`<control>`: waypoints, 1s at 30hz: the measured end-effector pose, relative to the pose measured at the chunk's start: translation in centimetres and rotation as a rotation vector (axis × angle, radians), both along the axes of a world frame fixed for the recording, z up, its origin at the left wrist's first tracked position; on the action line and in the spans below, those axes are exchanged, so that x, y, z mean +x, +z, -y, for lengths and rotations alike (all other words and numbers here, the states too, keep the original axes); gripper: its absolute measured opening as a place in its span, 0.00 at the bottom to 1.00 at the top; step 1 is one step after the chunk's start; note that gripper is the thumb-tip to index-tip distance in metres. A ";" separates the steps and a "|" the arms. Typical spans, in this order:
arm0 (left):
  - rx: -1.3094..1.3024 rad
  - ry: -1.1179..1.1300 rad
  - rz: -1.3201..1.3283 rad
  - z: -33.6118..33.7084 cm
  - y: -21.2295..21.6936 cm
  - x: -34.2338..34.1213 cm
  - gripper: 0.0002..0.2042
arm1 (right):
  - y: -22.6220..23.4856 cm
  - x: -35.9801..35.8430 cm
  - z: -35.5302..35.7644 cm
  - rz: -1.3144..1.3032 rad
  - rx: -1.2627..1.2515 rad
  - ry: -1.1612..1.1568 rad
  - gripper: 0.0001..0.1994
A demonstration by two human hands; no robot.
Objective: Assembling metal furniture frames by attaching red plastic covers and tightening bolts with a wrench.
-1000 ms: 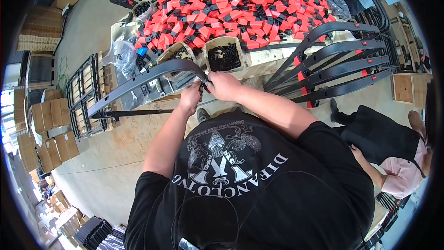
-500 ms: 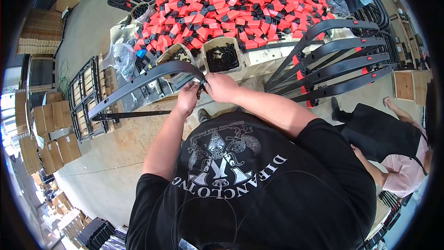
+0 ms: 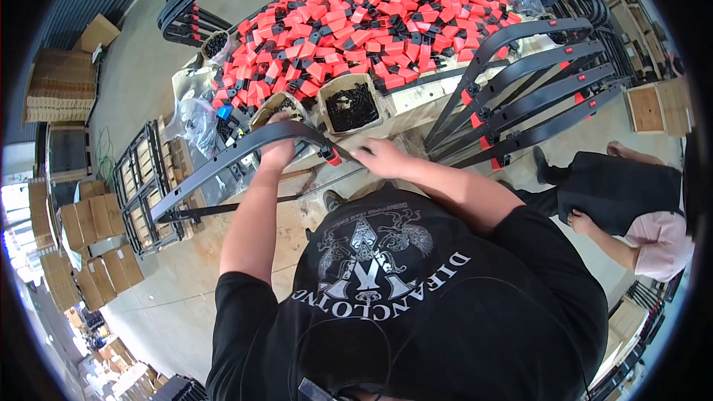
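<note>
A curved black tube frame (image 3: pixel 256 136) spans the bench's near edge in front of me. A small red and black plastic piece (image 3: pixel 332 156) sits near its right end. My right hand (image 3: pixel 382 158) is at that end, its fingers bent and closed against the black tube. My left hand (image 3: pixel 278 150) reaches past the frame into a small open box (image 3: pixel 261 120) of small dark parts, and its fingertips are hidden there. Right of that box stands a larger box (image 3: pixel 327 113) of black hardware. Behind both lies a wide heap of red and black plastic pieces (image 3: pixel 356 30).
Several similar black frames (image 3: pixel 538 100) lean at the bench's right side, with more (image 3: pixel 197 0) at the far left. A clear plastic bag (image 3: pixel 193 115) lies on the bench's left end. A co-worker in a black apron (image 3: pixel 616 189) is at the right. Cardboard boxes (image 3: pixel 89 226) stand left.
My left hand has left the frame's end and moved up into the small box. My right hand has shifted slightly right and down, and the red piece at the frame's end now shows.
</note>
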State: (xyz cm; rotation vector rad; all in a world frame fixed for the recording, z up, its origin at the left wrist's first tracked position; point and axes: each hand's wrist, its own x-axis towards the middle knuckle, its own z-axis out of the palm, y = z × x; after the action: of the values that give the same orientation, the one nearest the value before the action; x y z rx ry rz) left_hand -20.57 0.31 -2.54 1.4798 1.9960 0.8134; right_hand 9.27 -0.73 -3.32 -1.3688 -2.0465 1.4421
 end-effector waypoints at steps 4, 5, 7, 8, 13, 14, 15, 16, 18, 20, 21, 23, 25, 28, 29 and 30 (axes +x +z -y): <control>0.032 -0.139 0.148 -6.4 1.8 1.4 0.12 | -1.4 8.2 3.0 -0.039 -0.039 -0.076 0.24; 0.110 -0.177 0.093 -7.9 1.2 1.7 0.14 | -0.6 10.1 4.0 0.098 -0.141 -0.137 0.23; 0.156 -0.207 0.023 -10.8 0.0 2.1 0.18 | -0.5 14.0 6.4 0.284 -0.274 -0.268 0.23; 0.037 -0.234 -0.032 -12.3 0.1 2.8 0.23 | -1.1 16.1 7.8 0.337 -0.303 -0.352 0.23; -0.176 -0.248 -0.193 -16.0 -0.4 4.5 0.26 | -0.2 20.4 13.6 0.414 -0.370 -0.598 0.22; -0.135 -0.221 -0.171 -16.4 -1.3 4.5 0.24 | -0.5 20.7 14.4 0.415 -0.369 -0.639 0.21; -0.095 -0.190 -0.151 -16.8 -1.9 4.1 0.22 | -0.9 20.7 14.8 0.416 -0.372 -0.651 0.21; -0.046 -0.118 -0.107 -16.5 -1.9 4.3 0.18 | -1.1 20.7 15.2 0.404 -0.368 -0.672 0.21; 0.200 -0.126 0.001 -15.2 -2.4 3.0 0.14 | -1.7 20.3 15.3 0.379 -0.404 -0.691 0.21; 0.289 -0.099 0.154 -12.8 -1.5 2.0 0.17 | -1.2 19.5 14.2 0.350 -0.423 -0.681 0.21; 0.270 -0.061 0.244 -11.4 -0.7 1.5 0.20 | -1.1 18.9 13.6 0.327 -0.439 -0.661 0.21; 0.381 -0.012 0.271 -7.7 0.7 0.0 0.25 | -2.2 18.3 12.4 0.276 -0.449 -0.651 0.21; 0.012 0.137 0.304 -3.3 5.5 -0.1 0.27 | -4.1 17.5 11.4 0.272 -0.311 -0.593 0.20; 0.041 0.201 0.354 3.2 2.7 -5.4 0.25 | -3.3 14.6 7.9 0.164 -0.522 -0.445 0.20; -0.071 0.245 0.489 5.0 4.0 -5.1 0.23 | -3.8 13.8 7.3 0.144 -0.519 -0.400 0.20; -0.087 0.318 0.542 6.6 6.0 -4.0 0.19 | -4.4 13.0 6.6 0.128 -0.526 -0.357 0.20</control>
State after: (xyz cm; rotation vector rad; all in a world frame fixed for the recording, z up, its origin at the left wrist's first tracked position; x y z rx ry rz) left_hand -24.53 -6.24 3.50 0.7837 1.8277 1.1034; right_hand 22.26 -7.29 -7.74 -1.9505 -1.4244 1.8275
